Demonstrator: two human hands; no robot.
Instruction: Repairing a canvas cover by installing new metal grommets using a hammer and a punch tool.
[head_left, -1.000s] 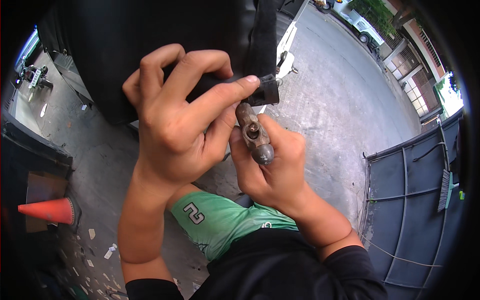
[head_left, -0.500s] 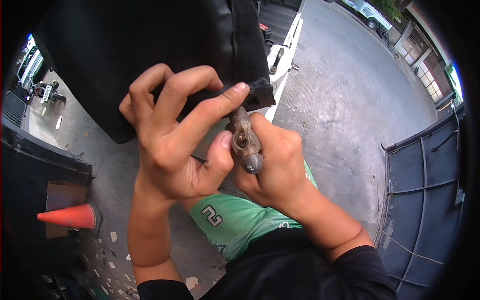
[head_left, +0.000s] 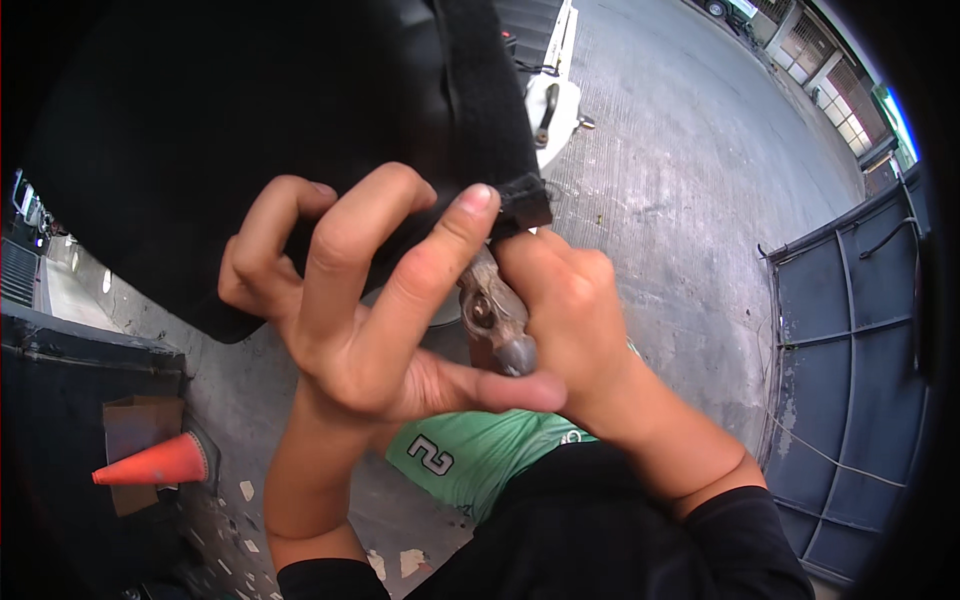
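Observation:
A worn metal ball-peen hammer [head_left: 490, 308] is held upright in my right hand [head_left: 565, 310], its head up and its rounded end toward me. The right fingers are closed round it below the head, where the handle is mostly hidden. My left hand [head_left: 365, 300] is spread beside the hammer, fingers bent and apart. Its thumb reaches across just below the rounded end; whether it touches the metal I cannot tell. The left index fingertip lies by the corner of a large black padded cover [head_left: 300, 110], and the other fingers are in front of that cover.
An orange traffic cone [head_left: 155, 462] lies on its side by cardboard [head_left: 145, 415] at the left. A dark metal gate [head_left: 845, 350] is on the right. Behind the cover, a white vehicle part [head_left: 553, 115] borders the concrete pavement [head_left: 690, 180]. Paper scraps lie on the floor.
My left thumb has stretched to the right, from beside the hammer head to below its rounded end. The hammer's rounded end has dropped slightly in view, and the whole view has shifted.

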